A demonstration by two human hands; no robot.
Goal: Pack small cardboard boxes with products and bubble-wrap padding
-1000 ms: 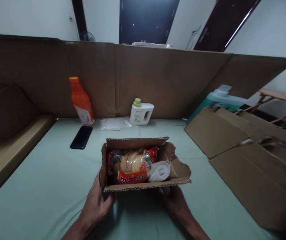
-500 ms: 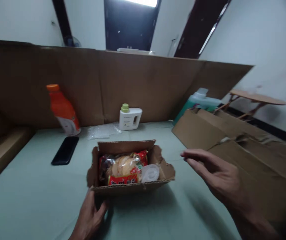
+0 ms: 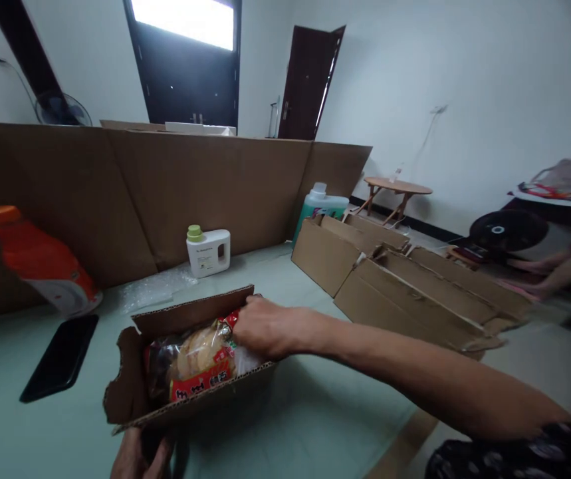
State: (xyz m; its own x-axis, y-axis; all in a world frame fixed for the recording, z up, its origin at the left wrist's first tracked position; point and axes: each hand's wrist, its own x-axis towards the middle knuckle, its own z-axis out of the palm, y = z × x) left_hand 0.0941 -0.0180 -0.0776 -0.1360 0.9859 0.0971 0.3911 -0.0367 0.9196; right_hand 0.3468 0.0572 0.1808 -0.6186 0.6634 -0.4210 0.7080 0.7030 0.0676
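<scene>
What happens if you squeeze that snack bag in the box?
The snack bag would probably crinkle and give, since its shiny wrapper looks thin. The round crackers showing through it would likely crack. It probably lifts easily, being puffy for its size.

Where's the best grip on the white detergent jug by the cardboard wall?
Take the white detergent jug by its cut-through handle on the right side, coming from the front right. It stands upright, the cardboard wall blocks the back, and the handle opening faces the open table side.

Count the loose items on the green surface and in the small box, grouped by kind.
Bottles/jugs: 3 (orange bottle, white jug, green jug)
Phone: 1
Bubble wrap: 1
Snack packet: 1
Total: 6
</scene>
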